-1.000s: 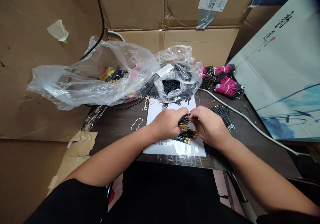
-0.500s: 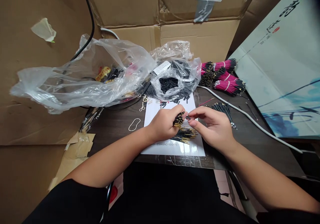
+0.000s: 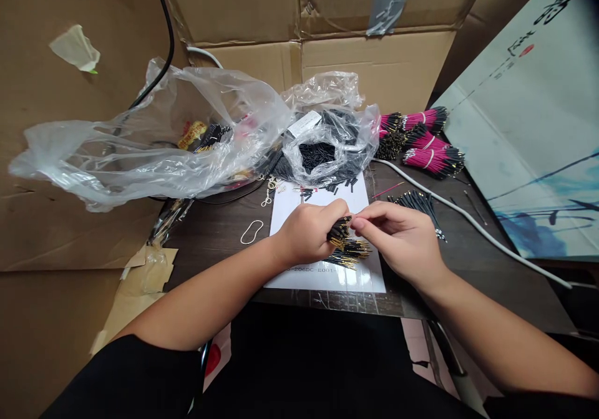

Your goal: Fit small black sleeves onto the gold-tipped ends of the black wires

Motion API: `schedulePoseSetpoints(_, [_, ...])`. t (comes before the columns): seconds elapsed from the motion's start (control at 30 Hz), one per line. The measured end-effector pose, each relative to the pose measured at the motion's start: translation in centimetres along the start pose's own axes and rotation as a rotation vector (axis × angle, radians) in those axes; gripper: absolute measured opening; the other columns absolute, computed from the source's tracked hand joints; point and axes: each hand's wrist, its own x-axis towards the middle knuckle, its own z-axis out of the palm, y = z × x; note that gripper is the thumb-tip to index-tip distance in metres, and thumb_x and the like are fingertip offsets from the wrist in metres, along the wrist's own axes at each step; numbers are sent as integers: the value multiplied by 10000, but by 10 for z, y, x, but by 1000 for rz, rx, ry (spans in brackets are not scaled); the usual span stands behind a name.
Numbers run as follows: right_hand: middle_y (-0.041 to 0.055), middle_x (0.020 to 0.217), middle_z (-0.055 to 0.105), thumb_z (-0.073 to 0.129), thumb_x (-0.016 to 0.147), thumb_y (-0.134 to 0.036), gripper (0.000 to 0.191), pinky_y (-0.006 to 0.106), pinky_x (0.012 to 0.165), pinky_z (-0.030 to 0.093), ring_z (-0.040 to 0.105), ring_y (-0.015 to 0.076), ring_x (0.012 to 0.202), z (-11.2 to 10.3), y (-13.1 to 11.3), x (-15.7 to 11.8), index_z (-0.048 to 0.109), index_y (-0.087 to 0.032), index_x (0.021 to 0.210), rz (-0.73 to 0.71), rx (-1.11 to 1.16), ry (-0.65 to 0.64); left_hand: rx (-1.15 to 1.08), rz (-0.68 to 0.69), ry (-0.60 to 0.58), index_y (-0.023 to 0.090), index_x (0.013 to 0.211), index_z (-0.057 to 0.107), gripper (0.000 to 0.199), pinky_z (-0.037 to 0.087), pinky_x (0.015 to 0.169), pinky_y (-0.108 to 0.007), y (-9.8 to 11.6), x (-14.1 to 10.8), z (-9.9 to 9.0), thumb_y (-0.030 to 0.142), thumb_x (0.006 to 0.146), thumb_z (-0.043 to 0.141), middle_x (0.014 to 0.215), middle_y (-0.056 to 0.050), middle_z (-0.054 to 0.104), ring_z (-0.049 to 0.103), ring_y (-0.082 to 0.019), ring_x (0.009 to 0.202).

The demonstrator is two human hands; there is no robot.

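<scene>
My left hand (image 3: pixel 304 234) is shut on a bunch of black wires with gold pin ends (image 3: pixel 339 232), which sticks out to the right of my fingers. The fingertips of my right hand (image 3: pixel 397 238) press together at the top of that bunch, and I cannot tell whether they pinch a wire. Under both hands, a second bunch of gold-tipped black wires (image 3: pixel 350 255) lies on a white printed paper sheet (image 3: pixel 322 279).
A loose bundle of black wires (image 3: pixel 418 206) lies right of the paper, with bundled pink wires (image 3: pixel 433 162) behind it. A plastic bag of short black pieces (image 3: pixel 316 157), a larger plastic bag (image 3: pixel 140 151), a rubber band (image 3: pixel 251 232) and a grey cable (image 3: pixel 468 226) surround the work. Cardboard (image 3: pixel 234 7) walls the back.
My right hand drew back from the bunch with its fingers apart, then returned with its fingertips against it. The view has tilted slightly.
</scene>
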Motion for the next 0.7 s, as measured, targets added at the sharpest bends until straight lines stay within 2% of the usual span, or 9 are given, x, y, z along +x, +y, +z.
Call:
schedulePoseSetpoints(0.13, [16, 762, 677, 685, 803, -272, 71, 266, 612, 514, 622, 128, 668, -2, -2, 0, 678, -205, 826, 65, 94, 42, 17, -7, 6, 188, 877, 477, 185, 401, 553, -225, 1, 1, -1, 331, 942, 378, 726, 1, 637, 590, -105, 579])
schedulePoseSetpoints(0.23, [10, 760, 663, 682, 798, -213, 28, 265, 615, 511, 616, 122, 666, -5, -7, -1, 671, -216, 824, -33, 99, 116, 77, -11, 58, 186, 854, 492, 214, 382, 531, -233, 3, 1, -1, 339, 950, 378, 679, 6, 630, 585, -111, 559])
schedulePoseSetpoints(0.4, [15, 758, 672, 678, 774, -144, 99, 301, 637, 527, 630, 145, 696, -8, -13, -2, 666, -229, 823, -229, 81, 25, 175, -21, 79, 181, 857, 522, 227, 382, 523, -234, 5, 1, -1, 352, 935, 396, 631, 5, 620, 602, -124, 561])
schedulePoseSetpoints(0.53, [11, 767, 689, 687, 749, -139, 136, 309, 640, 539, 644, 151, 685, -7, -12, -3, 671, -240, 839, -284, -15, -33, 222, -50, 55, 177, 852, 539, 215, 387, 524, -227, 6, 3, -1, 346, 914, 422, 613, -1, 621, 610, -136, 568])
schedulePoseSetpoints(0.7, [3, 771, 682, 676, 748, -117, 169, 306, 629, 532, 637, 147, 683, -5, -10, -4, 662, -248, 854, -307, -56, -27, 235, -81, -13, 181, 921, 546, 165, 409, 537, -238, 3, 3, 1, 312, 877, 454, 683, -8, 659, 636, -159, 618])
